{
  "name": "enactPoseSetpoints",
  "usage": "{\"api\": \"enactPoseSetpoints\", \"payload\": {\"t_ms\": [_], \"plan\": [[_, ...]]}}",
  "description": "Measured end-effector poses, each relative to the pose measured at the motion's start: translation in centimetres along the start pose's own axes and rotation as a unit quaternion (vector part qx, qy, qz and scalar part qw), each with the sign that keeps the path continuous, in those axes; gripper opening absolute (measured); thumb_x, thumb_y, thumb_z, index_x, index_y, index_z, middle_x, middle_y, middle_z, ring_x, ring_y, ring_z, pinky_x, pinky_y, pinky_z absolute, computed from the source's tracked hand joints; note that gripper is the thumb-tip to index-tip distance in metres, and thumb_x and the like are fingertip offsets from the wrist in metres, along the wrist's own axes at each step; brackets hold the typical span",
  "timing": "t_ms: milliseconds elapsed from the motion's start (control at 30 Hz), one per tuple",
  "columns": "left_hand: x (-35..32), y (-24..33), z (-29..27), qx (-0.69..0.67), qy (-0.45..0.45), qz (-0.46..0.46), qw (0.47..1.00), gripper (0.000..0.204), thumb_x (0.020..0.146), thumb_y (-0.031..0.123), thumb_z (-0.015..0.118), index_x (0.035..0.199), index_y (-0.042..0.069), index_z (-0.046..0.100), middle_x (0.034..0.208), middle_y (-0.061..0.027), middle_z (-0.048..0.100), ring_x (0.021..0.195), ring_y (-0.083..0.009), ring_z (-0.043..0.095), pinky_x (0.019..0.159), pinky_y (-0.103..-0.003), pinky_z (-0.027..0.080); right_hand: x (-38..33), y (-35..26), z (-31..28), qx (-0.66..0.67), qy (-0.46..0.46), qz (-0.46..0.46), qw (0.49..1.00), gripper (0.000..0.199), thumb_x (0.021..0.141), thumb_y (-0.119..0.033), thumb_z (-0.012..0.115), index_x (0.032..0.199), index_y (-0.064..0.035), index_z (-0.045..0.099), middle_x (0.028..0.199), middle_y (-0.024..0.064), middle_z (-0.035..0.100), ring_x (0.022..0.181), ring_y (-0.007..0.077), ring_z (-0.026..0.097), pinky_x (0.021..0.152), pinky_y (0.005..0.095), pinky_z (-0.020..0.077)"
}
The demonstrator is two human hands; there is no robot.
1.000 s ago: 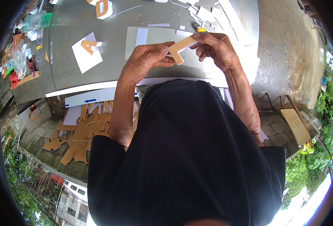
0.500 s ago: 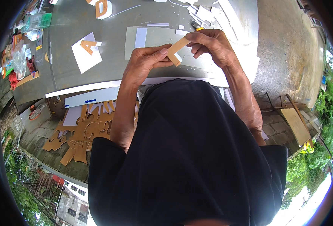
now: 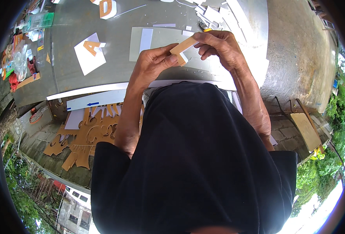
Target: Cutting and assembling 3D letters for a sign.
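Seen from above, a person in a black shirt [image 3: 196, 163] stood at a grey desk [image 3: 114, 66], both bare forearms reaching up from the lower part of the view. The left hand [image 3: 153, 64] and the right hand [image 3: 219, 46] met above the desk's near edge, and together they held a small tan cut-out piece [image 3: 181, 50] with a white edge, raised off the surface. The left hand's fingers were curled, its thumb pressed against the lower end of the piece. The right hand's fingers were bent, pinching the upper end.

On the desk to the left lay a white sheet [image 3: 89, 58] bearing a tan letter shape [image 3: 91, 46]. Another tan letter [image 3: 107, 7] sat near the far edge. A pale rectangular panel [image 3: 157, 43] lay just behind the hands, and white strips and offcuts [image 3: 223, 13] were heaped at the far right. Below the desk, on the paved ground to the left, lay a large tan board with ornate cut-out shapes [image 3: 86, 136].
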State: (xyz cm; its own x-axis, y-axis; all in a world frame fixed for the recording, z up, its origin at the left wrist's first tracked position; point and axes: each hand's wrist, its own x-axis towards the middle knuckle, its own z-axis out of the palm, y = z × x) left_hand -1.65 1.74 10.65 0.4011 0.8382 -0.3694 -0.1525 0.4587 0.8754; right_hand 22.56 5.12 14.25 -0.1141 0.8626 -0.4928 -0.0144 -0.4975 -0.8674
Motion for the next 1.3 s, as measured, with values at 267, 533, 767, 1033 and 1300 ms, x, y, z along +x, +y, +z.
{"api": "enactPoseSetpoints", "payload": {"t_ms": [267, 533, 767, 1033, 1300], "plan": [[0.0, -0.1, 0.0, 0.017, -0.010, 0.009, 1.000, 0.046, 0.098, 0.018, 0.072, 0.134, -0.009, 0.062, 0.110, -0.0171, 0.073, 0.098, -0.0220, 0.072, 0.094, -0.032, 0.058, 0.2, 0.8, -0.5, -0.029, -0.016, 0.008, 0.999, 0.042, 0.085, -0.029, 0.081, 0.106, 0.0074, 0.076, 0.083, 0.0185, 0.073, 0.063, 0.0176, 0.070, 0.060, 0.0299, 0.0618], [0.1, -0.5, -0.1, 0.015, 0.001, 0.003, 1.000, 0.048, 0.095, 0.016, 0.075, 0.134, -0.008, 0.062, 0.109, -0.0157, 0.073, 0.104, -0.0202, 0.070, 0.095, -0.031, 0.057, 0.1, 0.6, -0.2, -0.045, -0.012, -0.008, 0.999, 0.043, 0.083, -0.030, 0.082, 0.104, 0.0075, 0.076, 0.082, 0.0171, 0.073, 0.064, 0.0174, 0.070, 0.061, 0.0302, 0.0613], [-0.1, -0.3, 0.0, 0.010, 0.023, 0.002, 1.000, 0.051, 0.092, 0.017, 0.078, 0.134, -0.007, 0.063, 0.108, -0.0143, 0.073, 0.103, -0.0169, 0.069, 0.097, -0.029, 0.051, 0.1, 0.3, 0.0, -0.054, -0.018, -0.024, 0.998, 0.042, 0.084, -0.029, 0.081, 0.105, 0.0063, 0.077, 0.081, 0.0152, 0.072, 0.065, 0.0167, 0.069, 0.062, 0.0301, 0.0603], [0.2, -0.2, 0.9, -0.027, 0.053, -0.009, 0.998, 0.045, 0.090, 0.018, 0.079, 0.125, -0.009, 0.068, 0.105, -0.0197, 0.074, 0.095, -0.0237, 0.074, 0.090, -0.034, 0.061, 1.4, 1.5, -0.7, -0.012, -0.021, 0.002, 1.000, 0.043, 0.084, -0.030, 0.082, 0.102, 0.0094, 0.075, 0.078, 0.0172, 0.071, 0.060, 0.0165, 0.069, 0.055, 0.0271, 0.0611], [0.5, -0.3, 0.8, -0.037, 0.069, -0.058, 0.995, 0.047, 0.089, 0.019, 0.080, 0.119, -0.015, 0.068, 0.102, -0.0233, 0.074, 0.093, -0.0280, 0.076, 0.087, -0.035, 0.064, 3.1, 3.0, -1.5, 0.046, -0.062, 0.053, 0.996, 0.051, 0.080, -0.029, 0.085, 0.101, 0.0147, 0.072, 0.077, 0.0188, 0.071, 0.056, 0.0163, 0.070, 0.053, 0.0255, 0.0639]]}}
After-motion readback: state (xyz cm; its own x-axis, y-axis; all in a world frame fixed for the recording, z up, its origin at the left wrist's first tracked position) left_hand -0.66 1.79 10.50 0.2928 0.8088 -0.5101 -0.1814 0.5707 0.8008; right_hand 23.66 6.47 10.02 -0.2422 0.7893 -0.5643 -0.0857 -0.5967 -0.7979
